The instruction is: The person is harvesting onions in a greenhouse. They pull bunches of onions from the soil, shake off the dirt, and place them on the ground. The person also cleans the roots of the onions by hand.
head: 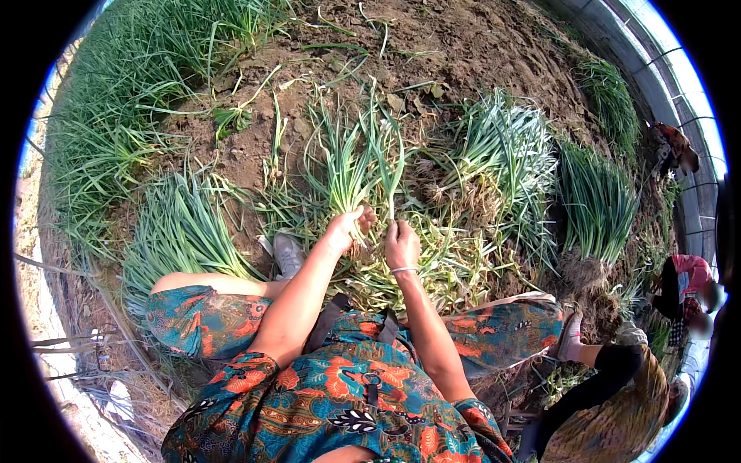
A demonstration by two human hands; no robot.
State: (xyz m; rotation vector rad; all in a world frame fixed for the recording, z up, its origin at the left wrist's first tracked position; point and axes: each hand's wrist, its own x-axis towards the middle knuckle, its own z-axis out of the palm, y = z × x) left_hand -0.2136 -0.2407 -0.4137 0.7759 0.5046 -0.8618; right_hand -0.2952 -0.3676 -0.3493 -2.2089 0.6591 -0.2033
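Observation:
My left hand (pixel 346 230) is closed around the pale lower stems of a small bunch of leafy green allium plants (pixel 347 168), with the leaves pointing away from me. Close beside it, my right hand (pixel 402 244) grips the base of a single green stalk (pixel 391 173) between thumb and fingers. Under both hands spreads a heap of yellowish-green stripped leaves (pixel 440 260). A large pile of the same plants (pixel 179 226) lies by my left knee, and another pile with roots showing (pixel 503 150) is at the right, beyond the stripped leaves.
Standing green plants (pixel 133 87) grow at the upper left, beside bare brown soil (pixel 463 46). A rooted bundle (pixel 599 202) lies farther right. Another person (pixel 608 399) sits at the lower right, and more people are at the right edge near a curved pale plastic wall (pixel 666 75).

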